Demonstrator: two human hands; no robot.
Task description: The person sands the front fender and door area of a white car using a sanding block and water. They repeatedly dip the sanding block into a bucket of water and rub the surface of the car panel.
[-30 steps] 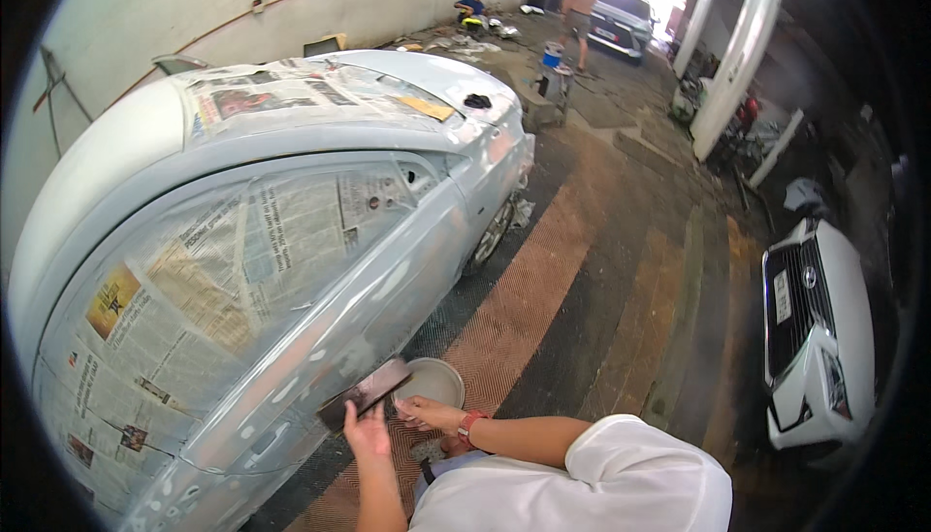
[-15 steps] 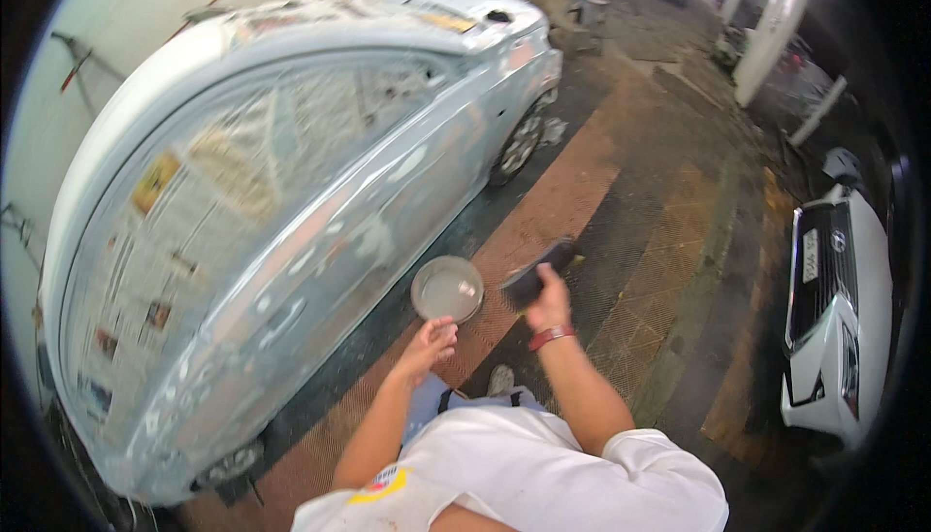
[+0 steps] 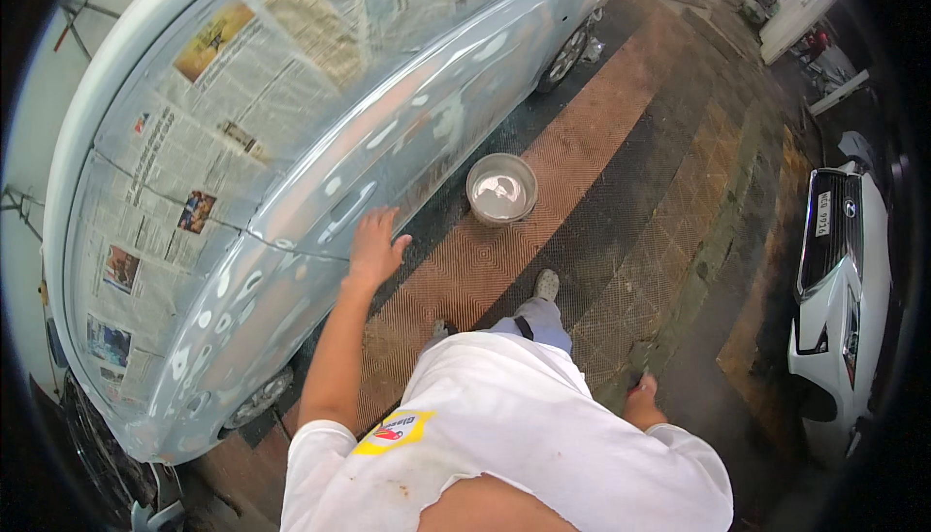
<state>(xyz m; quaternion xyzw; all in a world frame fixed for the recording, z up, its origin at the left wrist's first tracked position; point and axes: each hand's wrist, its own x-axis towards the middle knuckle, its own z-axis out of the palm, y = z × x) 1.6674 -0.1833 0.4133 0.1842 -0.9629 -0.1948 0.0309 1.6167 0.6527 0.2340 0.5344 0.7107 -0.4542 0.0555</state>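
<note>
My left hand is open, fingers spread, in front of the door panel of the car body. It is close to the panel; whether it touches, I cannot tell. Low on the right, beside my hip, my right hand has its fingers curled. A dark shape at its fingertips blends into the floor, so what it holds is unclear. On the floor ahead stands a round grey basin with liquid in it, apart from both hands. Pale filler patches mark the grey-blue car, and newspaper covers its windows.
Red and dark textured mats cover the floor along the car. At the right lies a white front bumper with a black grille. White posts stand at the far right. My shoe is just short of the basin.
My left hand has moved from near the basin toward the car door. My right hand, which held a dark curved block in front, has dropped to my right side. The view has shifted.
</note>
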